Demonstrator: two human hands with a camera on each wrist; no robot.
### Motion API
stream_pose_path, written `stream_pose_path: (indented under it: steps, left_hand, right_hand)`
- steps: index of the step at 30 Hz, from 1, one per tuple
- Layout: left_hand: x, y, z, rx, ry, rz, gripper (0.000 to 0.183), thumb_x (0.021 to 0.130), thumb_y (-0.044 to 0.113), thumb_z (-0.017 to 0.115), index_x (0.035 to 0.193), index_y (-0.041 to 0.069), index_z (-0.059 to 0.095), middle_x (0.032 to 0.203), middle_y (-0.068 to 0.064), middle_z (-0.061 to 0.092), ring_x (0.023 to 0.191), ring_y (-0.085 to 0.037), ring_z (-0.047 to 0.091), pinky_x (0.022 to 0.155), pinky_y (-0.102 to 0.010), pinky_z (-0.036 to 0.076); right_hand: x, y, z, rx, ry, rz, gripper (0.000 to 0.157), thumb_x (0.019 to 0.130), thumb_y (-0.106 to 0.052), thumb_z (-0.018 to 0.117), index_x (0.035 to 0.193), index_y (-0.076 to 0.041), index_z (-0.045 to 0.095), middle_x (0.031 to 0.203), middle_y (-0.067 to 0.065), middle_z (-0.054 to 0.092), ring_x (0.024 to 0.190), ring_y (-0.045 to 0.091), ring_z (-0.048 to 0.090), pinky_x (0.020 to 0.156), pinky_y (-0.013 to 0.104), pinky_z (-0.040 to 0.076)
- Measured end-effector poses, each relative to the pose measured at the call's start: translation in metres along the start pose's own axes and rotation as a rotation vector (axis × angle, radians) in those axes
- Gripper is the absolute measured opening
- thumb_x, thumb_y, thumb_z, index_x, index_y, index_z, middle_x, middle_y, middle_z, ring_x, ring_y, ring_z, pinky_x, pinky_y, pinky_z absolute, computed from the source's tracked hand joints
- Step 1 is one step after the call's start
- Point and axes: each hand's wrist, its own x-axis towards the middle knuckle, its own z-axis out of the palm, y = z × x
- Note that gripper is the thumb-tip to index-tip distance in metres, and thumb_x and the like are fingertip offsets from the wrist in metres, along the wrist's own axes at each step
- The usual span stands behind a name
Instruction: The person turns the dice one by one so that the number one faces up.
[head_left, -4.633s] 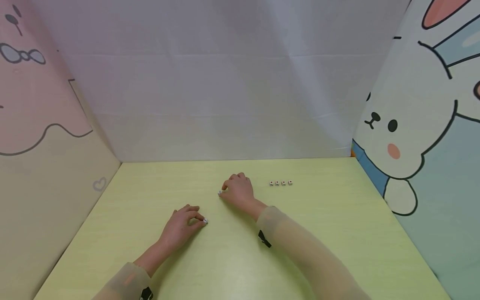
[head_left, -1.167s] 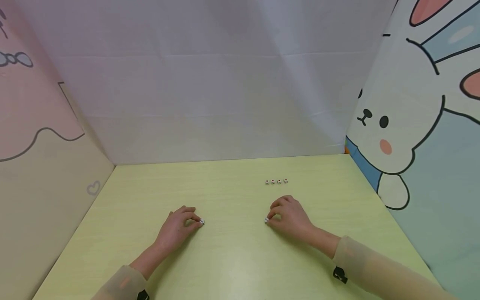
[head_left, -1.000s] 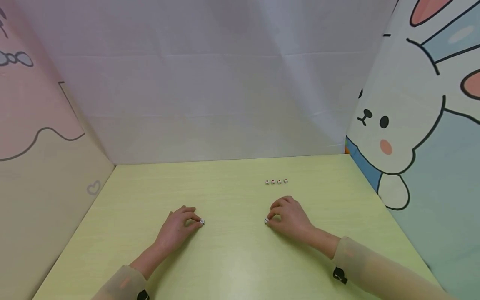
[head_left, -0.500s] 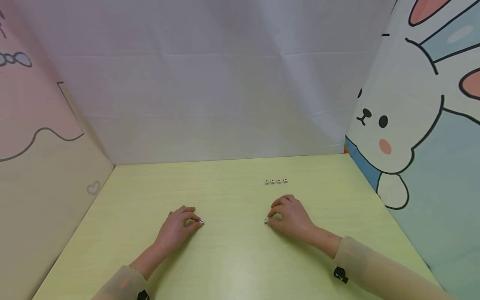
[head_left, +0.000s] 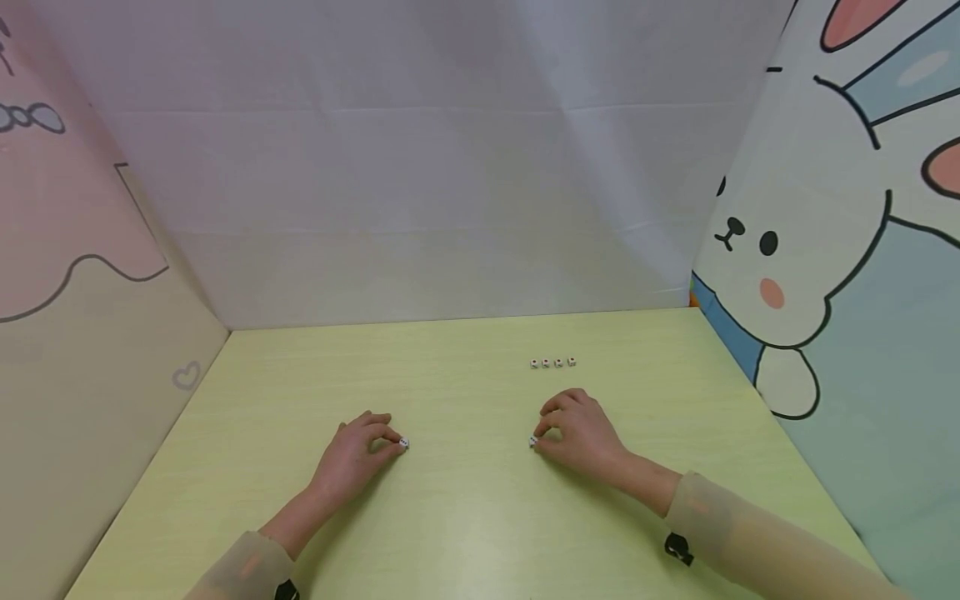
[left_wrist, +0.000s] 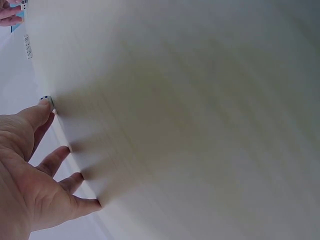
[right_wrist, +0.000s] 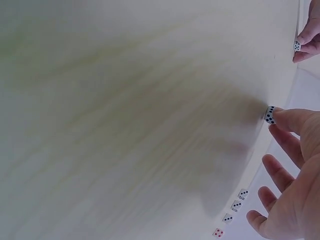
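My left hand pinches a small white die between thumb and forefinger, low over the table left of the middle. Across from it, my right hand pinches another white die, its thumb and forefinger facing the left hand. In the right wrist view this die shows dark pips, and the other fingers are spread below. The left wrist view has the left die at the thumb tip, with the remaining fingertips down at the tabletop. Behind the right hand stands a short row of several dice.
The pale yellow-green table meets a white cloth backdrop at its far edge. A pink and cream panel bounds the left side, a rabbit-printed panel the right.
Since the oldest frame my right hand, holding its die, has come from the far middle back toward me and to the right. Over the last second both hands stay nearly still.
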Motion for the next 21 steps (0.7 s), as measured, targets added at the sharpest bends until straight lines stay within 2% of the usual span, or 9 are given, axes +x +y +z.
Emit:
stream_pose_path:
  steps: [21]
  left_hand:
    - [-0.0009,0.0031,-0.0018,0.001,-0.006,-0.006,0.006,0.092,0.023,0.078,0.097,0.019,0.078,0.141,-0.017,0.061,0.143,-0.047,0.038,0.115,-0.073,0.016]
  right_hand:
    - [-0.0006,-0.0025,0.0005,-0.031,0.005,-0.041,0.007,0.083,-0.028,0.086,0.082,-0.024,0.080,0.105,-0.005,0.067,0.114,0.027,0.053,0.101,0.051,0.044]
